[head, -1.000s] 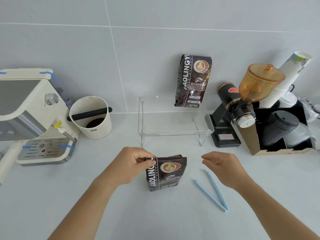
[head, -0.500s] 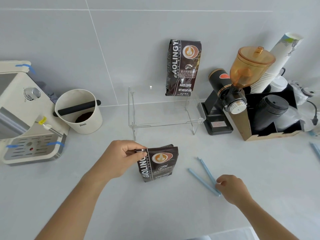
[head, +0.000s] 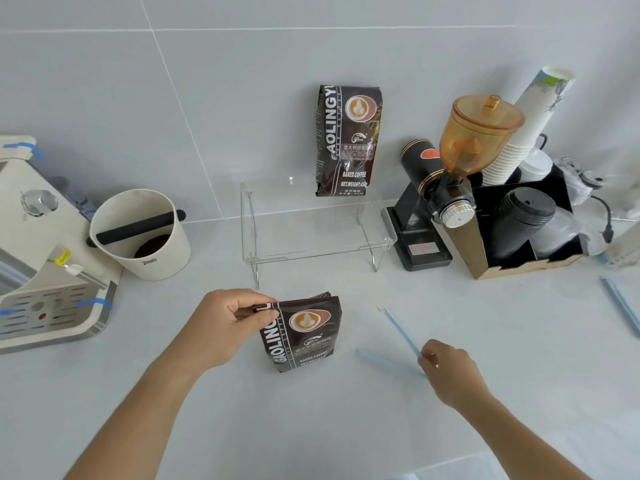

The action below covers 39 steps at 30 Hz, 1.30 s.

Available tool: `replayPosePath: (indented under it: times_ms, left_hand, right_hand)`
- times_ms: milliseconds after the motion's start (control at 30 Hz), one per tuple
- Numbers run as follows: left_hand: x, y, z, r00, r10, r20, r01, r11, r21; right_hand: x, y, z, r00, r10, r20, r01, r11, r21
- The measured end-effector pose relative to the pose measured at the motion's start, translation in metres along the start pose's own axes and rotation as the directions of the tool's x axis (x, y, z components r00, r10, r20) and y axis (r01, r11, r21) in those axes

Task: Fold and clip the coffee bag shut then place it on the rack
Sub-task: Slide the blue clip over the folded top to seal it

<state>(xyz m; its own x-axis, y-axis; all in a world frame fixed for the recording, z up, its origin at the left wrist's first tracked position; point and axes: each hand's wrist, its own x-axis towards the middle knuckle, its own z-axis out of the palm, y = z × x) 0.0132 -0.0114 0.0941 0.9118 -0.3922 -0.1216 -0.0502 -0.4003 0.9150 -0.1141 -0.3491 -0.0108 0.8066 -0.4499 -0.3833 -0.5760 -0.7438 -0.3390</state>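
L hand on coffee bag

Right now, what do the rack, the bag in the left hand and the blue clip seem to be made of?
The rack looks like clear acrylic: the wall and counter show through it, and its edges glint. The coffee bag pinched by the left hand seems to be glossy foil or plastic laminate, creased at the fold. The blue clip at the right hand looks like thin, pale, matte plastic.
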Motion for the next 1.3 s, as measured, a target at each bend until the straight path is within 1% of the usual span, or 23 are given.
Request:
replayPosePath:
  times_ms: [100, 200, 400, 500, 600, 767, 900, 1100, 1167, 1300]
  left_hand:
    - [0.002, -0.004, 0.001, 1.000, -0.017, -0.003, 0.017, 1.000, -0.004]
    - [0.003, -0.005, 0.002, 1.000, -0.017, -0.003, 0.017, 1.000, 0.011]
    - [0.004, -0.005, 0.001, 1.000, -0.023, 0.001, 0.023, 1.000, -0.017]
    - [0.004, -0.006, 0.001, 0.999, -0.047, 0.022, 0.047, 0.999, 0.005]
    - [0.003, -0.006, 0.003, 0.999, -0.042, 0.007, 0.042, 0.999, 0.027]
    - [-0.001, -0.004, 0.008, 1.000, -0.012, -0.010, 0.013, 0.997, 0.082]
    - [-0.004, -0.004, 0.011, 0.999, -0.026, -0.030, 0.025, 0.999, -0.034]
    - [-0.007, -0.009, 0.016, 0.983, -0.087, -0.160, 0.042, 0.963, -0.268]
    - [-0.008, -0.011, 0.019, 0.975, -0.100, -0.200, 0.034, 0.951, -0.307]
    - [-0.009, -0.012, 0.027, 0.959, -0.116, -0.259, 0.026, 0.945, -0.325]
  right_hand:
    - [-0.005, -0.011, -0.018, 0.996, -0.080, -0.045, 0.082, 0.995, 0.048]
    - [-0.011, -0.024, -0.043, 0.984, -0.154, -0.090, 0.169, 0.967, 0.191]
    - [-0.019, -0.055, -0.095, 0.963, -0.185, -0.196, 0.254, 0.868, 0.427]
    - [-0.025, -0.071, -0.114, 0.948, -0.231, -0.218, 0.311, 0.813, 0.493]
    - [-0.032, -0.092, -0.122, 0.926, -0.310, -0.216, 0.378, 0.777, 0.503]
    - [-0.037, -0.130, -0.119, 0.868, -0.454, -0.201, 0.493, 0.736, 0.465]
    - [-0.033, -0.152, -0.109, 0.860, -0.495, -0.124, 0.496, 0.753, 0.434]
    - [-0.029, -0.166, -0.096, 0.860, -0.509, -0.031, 0.472, 0.772, 0.427]
    - [-0.027, -0.169, -0.095, 0.851, -0.526, -0.009, 0.482, 0.772, 0.416]
    - [-0.024, -0.168, -0.093, 0.840, -0.540, 0.058, 0.473, 0.779, 0.412]
